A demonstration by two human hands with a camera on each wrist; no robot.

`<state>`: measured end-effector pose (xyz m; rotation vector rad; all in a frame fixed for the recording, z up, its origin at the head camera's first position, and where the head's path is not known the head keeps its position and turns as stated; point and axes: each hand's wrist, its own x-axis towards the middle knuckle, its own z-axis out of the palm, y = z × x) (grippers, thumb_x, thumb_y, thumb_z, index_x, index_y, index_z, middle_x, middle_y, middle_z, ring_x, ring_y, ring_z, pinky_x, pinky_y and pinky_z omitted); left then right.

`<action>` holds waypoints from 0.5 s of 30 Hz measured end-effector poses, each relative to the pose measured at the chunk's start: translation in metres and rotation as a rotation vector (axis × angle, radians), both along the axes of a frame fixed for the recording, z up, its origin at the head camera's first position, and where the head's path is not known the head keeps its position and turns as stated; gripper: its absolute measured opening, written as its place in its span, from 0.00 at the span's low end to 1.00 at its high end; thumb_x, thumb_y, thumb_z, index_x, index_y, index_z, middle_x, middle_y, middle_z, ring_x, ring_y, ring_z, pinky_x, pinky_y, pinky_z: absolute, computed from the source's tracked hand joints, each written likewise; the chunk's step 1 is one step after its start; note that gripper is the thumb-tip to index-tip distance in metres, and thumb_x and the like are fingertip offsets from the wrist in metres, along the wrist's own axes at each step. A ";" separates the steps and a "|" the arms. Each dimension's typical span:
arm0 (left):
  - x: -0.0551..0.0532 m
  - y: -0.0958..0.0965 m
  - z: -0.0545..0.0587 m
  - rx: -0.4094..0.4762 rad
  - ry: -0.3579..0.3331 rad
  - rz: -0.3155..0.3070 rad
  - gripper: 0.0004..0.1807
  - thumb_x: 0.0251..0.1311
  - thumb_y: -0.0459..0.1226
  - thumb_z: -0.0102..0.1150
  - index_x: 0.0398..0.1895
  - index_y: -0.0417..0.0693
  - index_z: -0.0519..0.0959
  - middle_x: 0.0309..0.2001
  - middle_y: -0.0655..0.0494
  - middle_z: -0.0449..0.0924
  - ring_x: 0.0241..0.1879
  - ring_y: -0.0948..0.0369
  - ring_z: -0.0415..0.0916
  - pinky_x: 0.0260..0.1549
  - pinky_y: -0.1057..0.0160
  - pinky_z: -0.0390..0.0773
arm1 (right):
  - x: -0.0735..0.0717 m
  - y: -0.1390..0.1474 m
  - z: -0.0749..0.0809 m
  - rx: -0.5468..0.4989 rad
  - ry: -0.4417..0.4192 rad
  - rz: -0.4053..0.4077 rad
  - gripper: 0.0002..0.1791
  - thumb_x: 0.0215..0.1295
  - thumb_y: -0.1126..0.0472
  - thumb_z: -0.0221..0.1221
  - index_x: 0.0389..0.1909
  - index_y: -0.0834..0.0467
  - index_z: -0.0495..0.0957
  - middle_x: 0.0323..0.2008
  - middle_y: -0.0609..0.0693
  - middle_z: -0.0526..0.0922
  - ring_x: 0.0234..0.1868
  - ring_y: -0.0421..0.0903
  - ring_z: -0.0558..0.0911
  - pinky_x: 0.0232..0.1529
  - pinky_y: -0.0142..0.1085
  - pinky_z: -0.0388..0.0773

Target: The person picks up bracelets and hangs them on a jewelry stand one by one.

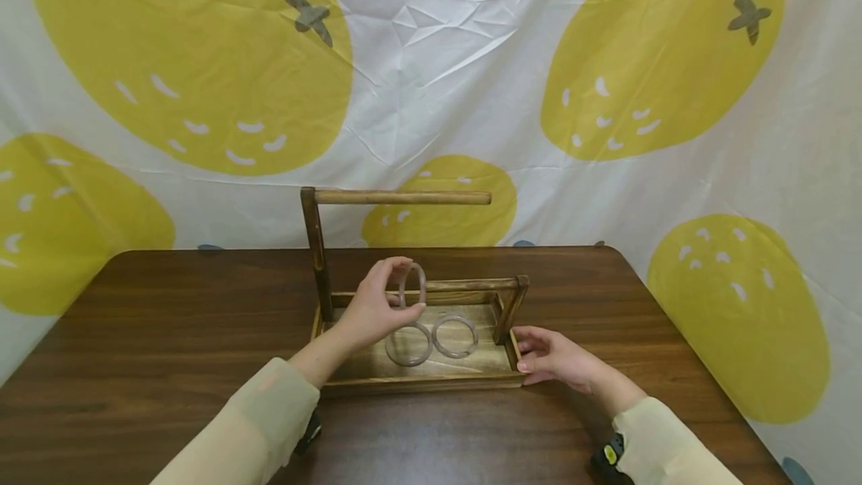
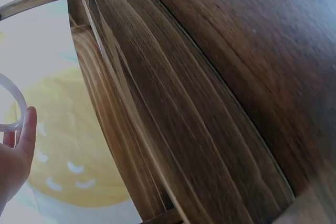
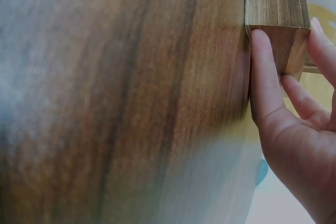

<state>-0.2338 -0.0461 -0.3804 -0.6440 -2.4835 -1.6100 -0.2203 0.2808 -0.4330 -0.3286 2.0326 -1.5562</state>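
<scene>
My left hand (image 1: 377, 302) pinches a translucent, pale bangle (image 1: 422, 287) between thumb and fingers, upright above a wooden jewelry stand with a tray base (image 1: 424, 382). In the left wrist view, the same bangle (image 2: 16, 97) shows at the left edge, against a fingertip. Two more bangles lie side by side on the tray floor, the left bangle (image 1: 429, 346) slightly nearer me than the right bangle (image 1: 475, 335). At the tray's right end rests my right hand (image 1: 559, 360). Its thumb (image 3: 265, 72) lies along the end's lower corner, with other fingertips at the edges.
A tall post (image 1: 313, 253) carries a high bar (image 1: 404, 197) whose right end is free. Below it runs a lower bar (image 1: 471, 285), joined to a short post (image 1: 512, 310) on the right. The brown table (image 1: 168, 350) meets a lemon-print cloth (image 1: 444, 58) behind.
</scene>
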 end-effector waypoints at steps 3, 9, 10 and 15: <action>-0.001 0.003 -0.001 0.022 -0.014 -0.002 0.33 0.49 0.34 0.67 0.59 0.40 0.66 0.52 0.45 0.69 0.53 0.49 0.68 0.41 0.56 0.81 | -0.001 0.001 -0.001 0.001 0.000 0.003 0.44 0.62 0.63 0.60 0.68 0.76 0.43 0.57 0.75 0.62 0.43 0.44 0.78 0.45 0.44 0.81; -0.002 0.009 -0.004 0.059 -0.051 -0.007 0.33 0.50 0.34 0.66 0.61 0.39 0.65 0.53 0.43 0.68 0.52 0.49 0.70 0.40 0.61 0.81 | -0.001 0.001 -0.002 -0.002 0.002 0.002 0.44 0.62 0.64 0.60 0.68 0.76 0.43 0.56 0.74 0.63 0.42 0.44 0.78 0.45 0.44 0.81; -0.002 0.009 -0.005 0.065 -0.058 -0.006 0.33 0.50 0.34 0.66 0.61 0.39 0.65 0.53 0.43 0.68 0.51 0.48 0.71 0.39 0.62 0.81 | -0.001 0.001 -0.002 -0.002 0.003 0.001 0.44 0.62 0.64 0.60 0.68 0.76 0.43 0.56 0.74 0.63 0.42 0.44 0.78 0.44 0.44 0.81; -0.002 0.012 -0.005 0.097 -0.090 -0.003 0.32 0.52 0.34 0.65 0.61 0.40 0.65 0.54 0.42 0.67 0.43 0.47 0.77 0.37 0.64 0.81 | -0.001 0.001 -0.002 -0.004 0.009 0.002 0.44 0.61 0.63 0.60 0.68 0.76 0.43 0.56 0.74 0.63 0.42 0.44 0.78 0.44 0.44 0.81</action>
